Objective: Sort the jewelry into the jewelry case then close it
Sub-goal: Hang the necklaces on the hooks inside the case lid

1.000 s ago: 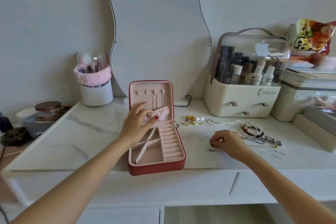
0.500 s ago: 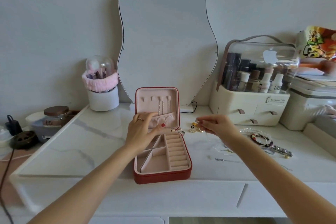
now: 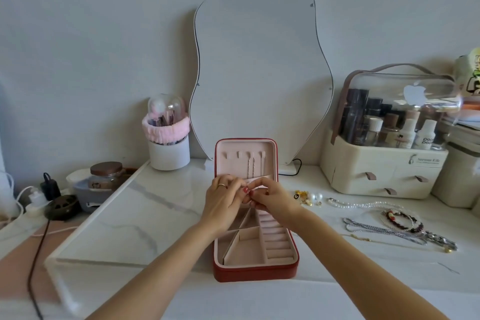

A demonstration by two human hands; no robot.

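Note:
The red jewelry case lies open on the white table, its pink lid upright with one thin chain hanging inside. Both hands meet in front of the lid's pocket. My left hand pinches the pocket edge with curled fingers. Fingertip to fingertip with it, my right hand pinches a small jewelry piece that is mostly hidden. The tray compartments below look empty. Right of the case lie earrings, a pearl strand, beaded bracelets and a silver chain.
A wavy mirror leans on the wall behind the case. A cream cosmetics organizer stands at the back right and a white brush holder at the back left. A jar and cables sit off the table's left edge.
My right hand left the table on the right, passed over the earrings and came to the lid pocket, where it meets my left hand. The view has tilted up.

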